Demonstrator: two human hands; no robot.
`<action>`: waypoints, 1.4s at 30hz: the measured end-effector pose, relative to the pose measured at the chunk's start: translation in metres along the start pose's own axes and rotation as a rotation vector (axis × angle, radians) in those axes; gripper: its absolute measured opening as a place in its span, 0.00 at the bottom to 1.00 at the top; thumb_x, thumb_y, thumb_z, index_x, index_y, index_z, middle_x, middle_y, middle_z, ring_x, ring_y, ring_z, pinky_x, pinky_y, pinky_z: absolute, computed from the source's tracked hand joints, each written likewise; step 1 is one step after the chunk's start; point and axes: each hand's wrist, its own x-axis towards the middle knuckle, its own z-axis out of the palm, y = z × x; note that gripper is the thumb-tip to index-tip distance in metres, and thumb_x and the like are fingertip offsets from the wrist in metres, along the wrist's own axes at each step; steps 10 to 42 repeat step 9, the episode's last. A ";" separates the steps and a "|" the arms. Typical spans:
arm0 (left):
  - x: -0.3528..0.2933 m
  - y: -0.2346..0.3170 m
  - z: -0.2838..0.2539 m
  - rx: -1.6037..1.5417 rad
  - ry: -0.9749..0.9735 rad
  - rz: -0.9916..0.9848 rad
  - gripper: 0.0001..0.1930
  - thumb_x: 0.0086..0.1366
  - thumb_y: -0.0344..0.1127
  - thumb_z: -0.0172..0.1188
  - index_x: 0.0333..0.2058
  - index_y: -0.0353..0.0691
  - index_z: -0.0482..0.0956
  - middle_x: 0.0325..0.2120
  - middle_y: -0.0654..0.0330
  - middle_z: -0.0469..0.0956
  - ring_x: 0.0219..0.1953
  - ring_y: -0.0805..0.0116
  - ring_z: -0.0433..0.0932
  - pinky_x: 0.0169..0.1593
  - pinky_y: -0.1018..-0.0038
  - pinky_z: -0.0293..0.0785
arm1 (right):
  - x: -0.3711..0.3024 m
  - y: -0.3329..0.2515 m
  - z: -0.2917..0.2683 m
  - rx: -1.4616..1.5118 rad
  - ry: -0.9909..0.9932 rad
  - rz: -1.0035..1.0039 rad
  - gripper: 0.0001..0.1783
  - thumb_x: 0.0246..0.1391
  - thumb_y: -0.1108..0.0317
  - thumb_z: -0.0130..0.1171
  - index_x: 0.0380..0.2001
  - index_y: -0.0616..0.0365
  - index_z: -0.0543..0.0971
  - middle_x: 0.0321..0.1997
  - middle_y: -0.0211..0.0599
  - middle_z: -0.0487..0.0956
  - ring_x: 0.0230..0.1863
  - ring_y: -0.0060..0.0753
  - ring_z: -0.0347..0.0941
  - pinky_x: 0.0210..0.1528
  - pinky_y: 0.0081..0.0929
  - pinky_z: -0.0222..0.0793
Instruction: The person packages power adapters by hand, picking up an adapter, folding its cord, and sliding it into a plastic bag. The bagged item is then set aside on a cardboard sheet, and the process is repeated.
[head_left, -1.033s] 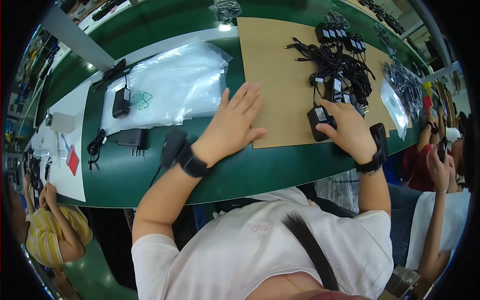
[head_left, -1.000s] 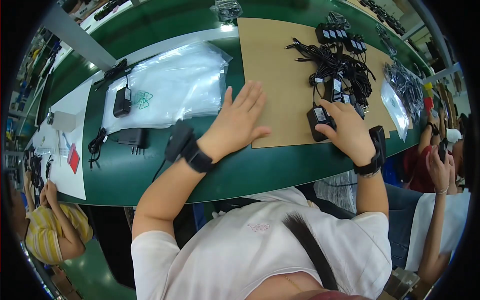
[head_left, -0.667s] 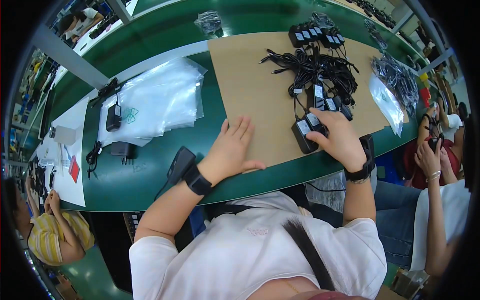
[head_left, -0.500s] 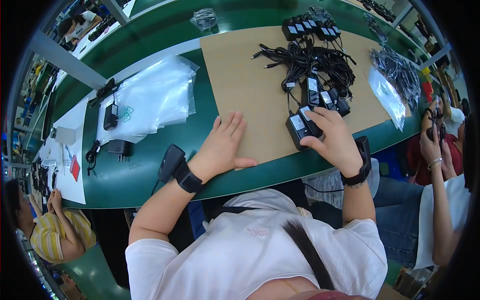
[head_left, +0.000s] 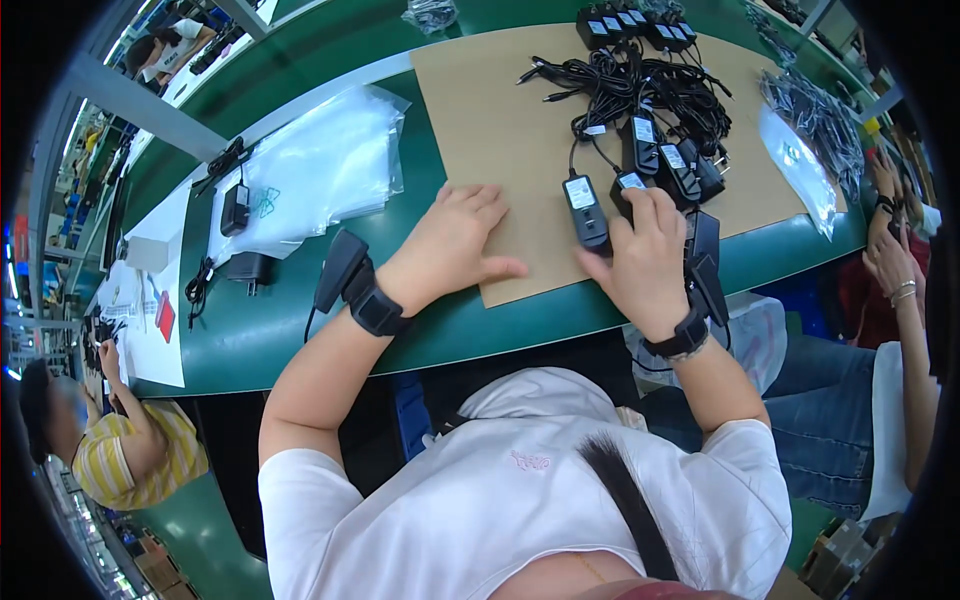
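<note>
My left hand (head_left: 455, 240) lies flat and open on the brown cardboard sheet (head_left: 470, 110), fingers pointing away and thumb stretched to the right. Nothing is in it. My right hand (head_left: 645, 260) is curled over a black power adapter (head_left: 629, 183), which is mostly hidden under its fingers. Left of those fingers lies another black adapter (head_left: 583, 208) with a pale label, its lower end close to my thumb. Beyond them more adapters (head_left: 641, 143) rest beside a tangle of black cables (head_left: 610, 90) with barrel plugs. Both wrists wear black strapped devices.
To the left, clear plastic bags (head_left: 330, 160) are stacked on the green table (head_left: 330, 320), with one adapter (head_left: 236, 208) on top and a plug-in adapter (head_left: 248, 267) beside them. Wrapped cables (head_left: 815, 120) lie at right. Co-workers sit at both sides.
The two nearest adapters have come apart; the left one now lies straighter. My right hand has shifted onto the other one. My left hand stays flat. The whole view has shifted slightly.
</note>
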 end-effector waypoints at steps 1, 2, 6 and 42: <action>0.004 0.004 -0.006 0.009 0.022 -0.027 0.42 0.38 0.49 0.69 0.51 0.33 0.65 0.52 0.44 0.62 0.54 0.49 0.61 0.55 0.60 0.59 | 0.002 -0.001 -0.001 0.000 0.004 -0.006 0.19 0.27 0.64 0.67 0.24 0.64 0.75 0.42 0.44 0.68 0.48 0.47 0.61 0.45 0.37 0.59; 0.008 0.009 -0.008 0.012 0.028 -0.028 0.42 0.38 0.49 0.69 0.51 0.33 0.65 0.52 0.44 0.62 0.54 0.49 0.61 0.55 0.60 0.59 | 0.003 -0.001 -0.003 0.131 -0.007 0.010 0.18 0.27 0.65 0.66 0.23 0.65 0.74 0.39 0.44 0.70 0.46 0.47 0.62 0.44 0.36 0.59; 0.023 0.034 0.002 -0.117 0.458 0.165 0.34 0.36 0.38 0.69 0.46 0.38 0.69 0.45 0.48 0.67 0.49 0.50 0.64 0.54 0.60 0.58 | 0.015 -0.012 -0.011 0.579 0.057 0.012 0.16 0.29 0.66 0.63 0.22 0.66 0.73 0.33 0.40 0.72 0.44 0.43 0.64 0.44 0.32 0.61; 0.024 0.021 0.012 -0.374 0.606 0.310 0.35 0.36 0.31 0.67 0.48 0.46 0.66 0.48 0.51 0.63 0.50 0.52 0.63 0.54 0.53 0.56 | 0.024 -0.015 -0.016 0.767 0.059 -0.181 0.24 0.37 0.52 0.64 0.30 0.63 0.75 0.39 0.40 0.71 0.46 0.44 0.62 0.49 0.35 0.58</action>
